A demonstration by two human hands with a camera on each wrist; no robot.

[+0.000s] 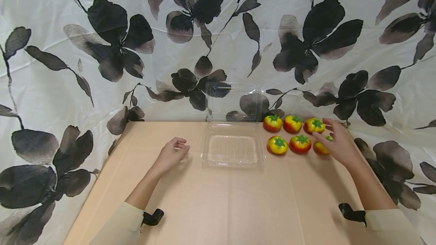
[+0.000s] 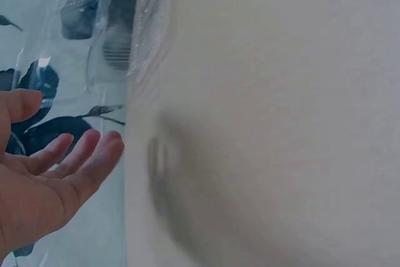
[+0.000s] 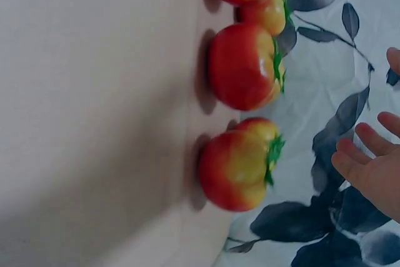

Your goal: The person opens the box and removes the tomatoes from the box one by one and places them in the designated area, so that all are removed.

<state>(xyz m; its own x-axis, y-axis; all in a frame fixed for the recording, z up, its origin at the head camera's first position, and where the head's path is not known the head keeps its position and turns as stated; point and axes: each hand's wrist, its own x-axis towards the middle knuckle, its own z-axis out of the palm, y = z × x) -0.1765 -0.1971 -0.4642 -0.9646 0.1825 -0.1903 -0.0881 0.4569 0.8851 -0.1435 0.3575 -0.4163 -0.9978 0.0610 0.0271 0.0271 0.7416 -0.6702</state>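
Note:
Several red-and-yellow tomatoes with green star-shaped tops sit in two rows at the table's back right. My right hand hovers at the right end of these rows, partly hiding the front-right tomato. In the right wrist view, the loosely spread fingers are apart from the nearest tomato and hold nothing. Left of the tomatoes lies a clear plastic clamshell box, its lid raised at the back. My left hand hangs left of the box, fingers relaxed, nothing in them.
The light wooden-toned table ends at its back edge just behind the box and tomatoes. A white cloth with dark flowers hangs behind it. Black wrist straps sit at both sleeve cuffs.

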